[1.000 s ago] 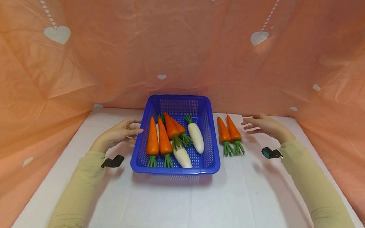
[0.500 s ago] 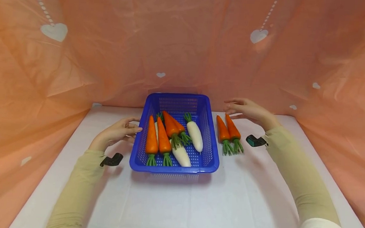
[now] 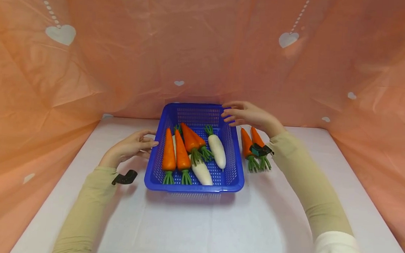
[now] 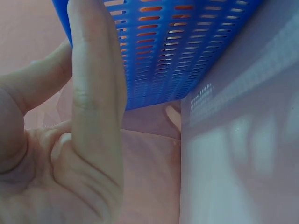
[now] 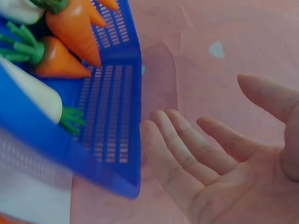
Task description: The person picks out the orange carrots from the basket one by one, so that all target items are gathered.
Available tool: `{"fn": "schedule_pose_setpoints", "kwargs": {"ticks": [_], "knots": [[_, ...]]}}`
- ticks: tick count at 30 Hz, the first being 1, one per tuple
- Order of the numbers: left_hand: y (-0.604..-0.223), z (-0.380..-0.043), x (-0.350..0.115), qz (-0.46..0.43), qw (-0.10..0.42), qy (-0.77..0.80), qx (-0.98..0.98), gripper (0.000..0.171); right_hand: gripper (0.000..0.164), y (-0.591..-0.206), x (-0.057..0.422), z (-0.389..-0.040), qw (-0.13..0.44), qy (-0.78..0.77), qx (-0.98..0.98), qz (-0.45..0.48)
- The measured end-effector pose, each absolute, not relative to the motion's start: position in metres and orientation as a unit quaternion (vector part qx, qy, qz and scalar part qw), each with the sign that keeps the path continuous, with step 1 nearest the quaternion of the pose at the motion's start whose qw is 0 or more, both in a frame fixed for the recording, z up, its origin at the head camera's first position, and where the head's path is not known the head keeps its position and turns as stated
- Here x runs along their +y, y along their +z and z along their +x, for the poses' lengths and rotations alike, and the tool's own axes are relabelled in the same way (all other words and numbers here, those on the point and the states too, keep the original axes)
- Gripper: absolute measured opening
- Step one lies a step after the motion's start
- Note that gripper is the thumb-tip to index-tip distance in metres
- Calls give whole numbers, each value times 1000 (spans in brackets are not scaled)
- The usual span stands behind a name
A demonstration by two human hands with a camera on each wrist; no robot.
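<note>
A blue plastic basket [image 3: 193, 188] stands on the white table with several carrots [image 3: 169, 151] and white radishes [image 3: 216, 150] in it. My left hand [image 3: 128, 147] holds the basket's left rim. Its thumb lies over the rim, and in the left wrist view its fingers [image 4: 96, 93] lie against the slotted outer wall. Over the back right corner my right hand [image 3: 248, 115] stretches its fingers out and holds nothing. In the right wrist view the fingertips [image 5: 154, 128] appear right beside the basket's corner, thumb spread apart.
Two more carrots [image 3: 246, 142] lie side by side on the table right of the basket, partly behind my right wrist camera [image 3: 261, 150]. An orange cloth [image 3: 123, 52] with white hearts hangs behind and along both sides of the table.
My right hand has moved left from beyond the two loose carrots, passing above them to the basket's back right corner. My left hand and the basket stay in place.
</note>
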State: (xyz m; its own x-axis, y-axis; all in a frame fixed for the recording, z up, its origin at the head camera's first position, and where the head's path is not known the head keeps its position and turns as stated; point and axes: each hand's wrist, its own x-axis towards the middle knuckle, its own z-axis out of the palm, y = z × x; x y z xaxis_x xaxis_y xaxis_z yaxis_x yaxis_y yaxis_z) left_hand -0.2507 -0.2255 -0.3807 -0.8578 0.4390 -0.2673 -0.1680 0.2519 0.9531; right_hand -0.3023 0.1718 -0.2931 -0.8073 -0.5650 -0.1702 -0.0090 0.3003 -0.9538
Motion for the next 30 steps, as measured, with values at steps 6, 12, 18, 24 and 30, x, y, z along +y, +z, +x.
{"fn": "schedule_pose_setpoints", "kwargs": {"ticks": [6,12,18,24,30], "knots": [[-379,-250,-226,95,254,605,749,58,46,-298,150,-306,265,-565,759,-184],[-378,-249,-226,92,250,599,755,58,47,-313,128,-311,292,-560,754,-181],[-378,-248,-223,83,246,591,764,57,48,-328,112,-311,317,-559,744,-181],[-376,-248,-221,80,248,589,765,58,49,-337,101,-311,329,-559,742,-169],[-376,-248,-222,79,250,592,762,58,50,-343,90,-311,341,-550,745,-160]]}}
